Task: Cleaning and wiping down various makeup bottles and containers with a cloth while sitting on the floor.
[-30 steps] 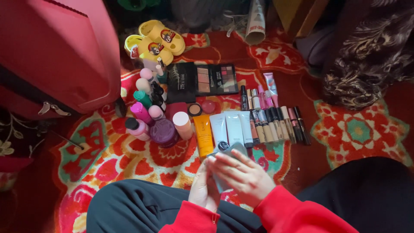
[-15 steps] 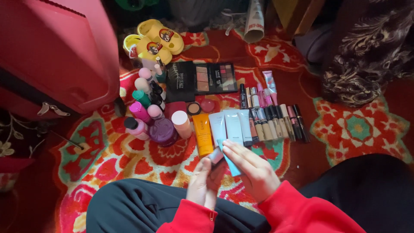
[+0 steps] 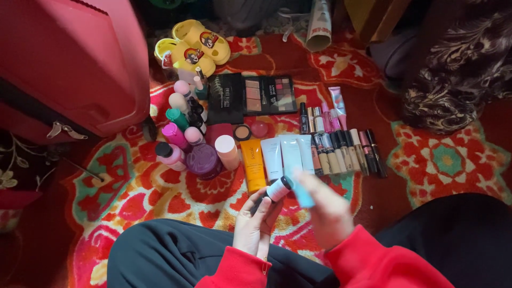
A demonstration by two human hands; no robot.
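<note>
The left hand [image 3: 256, 224] pinches a small white black-capped tube [image 3: 278, 189]; the right hand [image 3: 328, 213] closes on a pale blue tube [image 3: 303, 196]. At twelve o'clock, the upright row of slim lipstick tubes [image 3: 341, 152] could topple if bumped.

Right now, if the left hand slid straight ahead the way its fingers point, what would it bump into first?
Probably the orange tube lying on the rug. The left hand, holding a small white tube, points up toward it, though depth is hard to judge.

Two yellow slippers [image 3: 194, 47], two eyeshadow palettes [image 3: 252, 97], one orange tube [image 3: 253, 165], one red suitcase [image 3: 69, 64].
</note>
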